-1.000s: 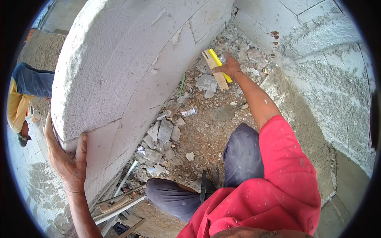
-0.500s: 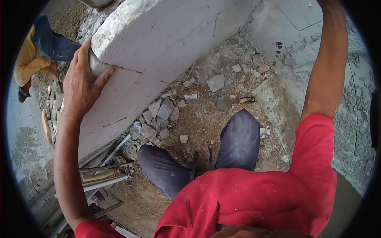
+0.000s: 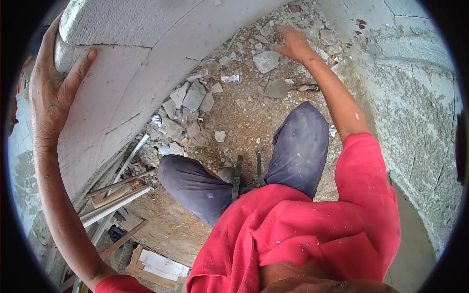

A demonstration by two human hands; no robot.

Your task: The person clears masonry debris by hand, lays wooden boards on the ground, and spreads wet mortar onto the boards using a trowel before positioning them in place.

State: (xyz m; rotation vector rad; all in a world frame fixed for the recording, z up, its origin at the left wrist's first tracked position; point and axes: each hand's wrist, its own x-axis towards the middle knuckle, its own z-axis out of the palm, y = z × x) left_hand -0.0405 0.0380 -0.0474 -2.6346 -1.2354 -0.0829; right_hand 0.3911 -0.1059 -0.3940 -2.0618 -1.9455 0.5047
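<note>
My left hand [image 3: 53, 93] rests on the end of the pale block wall [image 3: 112, 73] at the upper left, thumb on its near face and fingers along its edge, gripping nothing loose. Over the rubble at the upper middle, my right hand [image 3: 294, 45] reaches out with its fingers apart and nothing visible in it. Just left of that hand lies a flat grey stone chunk [image 3: 266, 61]. The yellow-edged wooden tool does not show in the current view.
Broken stone pieces [image 3: 194, 95] lie along the wall's foot. Wooden strips and a white rail [image 3: 115, 206] are at the lower left, above cardboard [image 3: 156, 267]. A rough plastered wall [image 3: 415, 112] curves along the right. A green strip [image 3: 232, 42] lies near the wall.
The yellow-edged wooden tool has left my right hand and the view. My right hand swung up to the right, then came back over the rubble. My left hand shifted along the wall's edge.
</note>
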